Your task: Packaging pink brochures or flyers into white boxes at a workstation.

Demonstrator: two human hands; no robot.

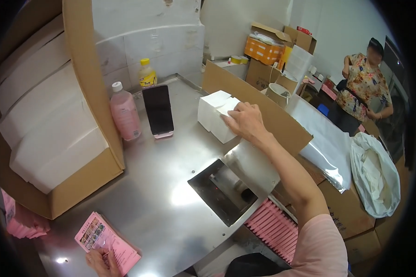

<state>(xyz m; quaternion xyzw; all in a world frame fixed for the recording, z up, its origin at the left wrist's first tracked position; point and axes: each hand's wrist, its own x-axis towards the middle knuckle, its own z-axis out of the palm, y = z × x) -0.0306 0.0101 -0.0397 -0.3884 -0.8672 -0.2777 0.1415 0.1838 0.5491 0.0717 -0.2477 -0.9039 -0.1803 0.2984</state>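
Note:
My right hand [247, 122] reaches across the metal table, its fingers closed on the edge of a white paper stack [212, 115]. The stack is block-shaped and stands in front of a cardboard flap. At the lower left, my left hand [100, 262] is closed, thumb and fingers pinched at a pink printed packet [121, 249] with small pictures on its front. The packet seems to lie on others like it. Part of the left hand is cut off by the lower edge.
An open carton [85, 184] of white paper stacks stands left. Behind are a pink bottle [125, 113], a yellow-capped bottle [147, 74] and a phone [158, 111]. A rectangular opening [222, 191] cuts the metal table [157, 184]. Pink packets [275, 228] fill a row below. A person [365, 85] stands far right.

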